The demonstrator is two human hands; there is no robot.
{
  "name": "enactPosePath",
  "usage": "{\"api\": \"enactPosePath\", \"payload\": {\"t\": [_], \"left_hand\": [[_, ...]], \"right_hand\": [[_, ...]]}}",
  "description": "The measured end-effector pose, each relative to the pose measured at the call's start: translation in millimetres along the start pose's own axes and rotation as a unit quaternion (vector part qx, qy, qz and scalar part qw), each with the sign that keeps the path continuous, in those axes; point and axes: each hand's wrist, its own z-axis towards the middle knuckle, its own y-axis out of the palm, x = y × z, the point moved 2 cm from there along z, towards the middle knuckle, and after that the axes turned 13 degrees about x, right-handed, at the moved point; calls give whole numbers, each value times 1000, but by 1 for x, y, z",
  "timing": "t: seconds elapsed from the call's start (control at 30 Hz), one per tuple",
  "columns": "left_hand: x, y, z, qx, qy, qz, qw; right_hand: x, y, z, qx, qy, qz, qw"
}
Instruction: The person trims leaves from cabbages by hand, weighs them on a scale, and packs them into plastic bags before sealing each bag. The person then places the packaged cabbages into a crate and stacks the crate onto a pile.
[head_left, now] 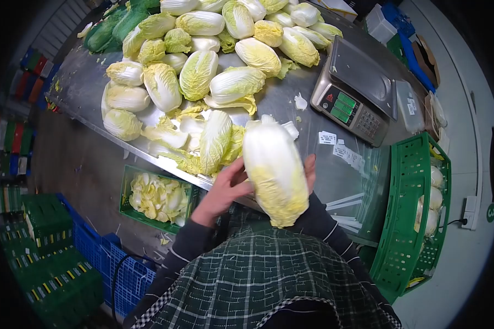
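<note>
A large napa cabbage (274, 170), white at the top and yellow at the lower end, is held up in front of the apron. My left hand (228, 189) touches its left side, fingers bent towards it. My right hand (310, 172) supports its right side, mostly hidden behind the cabbage. Just beyond, another cabbage (216, 141) lies on loose trimmed leaves (173, 137) at the edge of the metal table (288, 104). Many more cabbages (197, 74) are heaped across the back of the table.
A scale (357, 88) with a lit green display stands at the right, near printed labels (348, 156) and plastic bags (368, 203). A green crate (409, 219) holds wrapped cabbages. Below the table edge, another crate (158, 219) holds leaves. Stacked crates (55, 252) stand at the lower left.
</note>
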Motion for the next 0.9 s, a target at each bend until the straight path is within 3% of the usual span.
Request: {"api": "enactPosePath", "payload": {"t": [0.03,0.1,0.13,0.17,0.23,0.33,0.4,0.47,0.67,0.73,0.8,0.87,0.9], "left_hand": [[-2,-3,2,-1,1,1,1000],[-11,-12,7,-40,-117,-43,991],[-12,-8,6,-45,-123,-39,991],[-15,-4,2,-23,-131,-43,990],[-12,7,4,-9,-138,-46,989],[-5,22,4,-25,-123,-23,992],[-4,24,9,-40,-135,46,989],[-8,23,15,-64,-136,50,987],[-3,33,15,-56,-119,193,972],[-4,31,16,-32,35,276,960],[2,5,23,-6,-37,207,978],[19,-13,17,21,-34,208,977],[23,-30,11,39,-25,195,980]], "right_hand": [[-3,3,-2,23,-66,-165,984],[-8,1,-9,75,-91,-203,972],[-10,-2,-16,133,-113,-238,956],[-16,0,-27,139,-116,-231,956],[-36,20,-46,76,-268,-400,873],[-34,24,-64,140,-226,-454,850],[-33,23,-68,179,-216,-417,865],[-29,15,-71,168,-256,-455,836],[-28,5,-79,137,-257,-432,854],[-31,0,-84,147,-235,-422,863],[-35,-10,-89,149,-212,-415,872],[-35,-31,-96,107,-160,-318,928],[-38,-43,-104,106,-155,-320,929]]}}
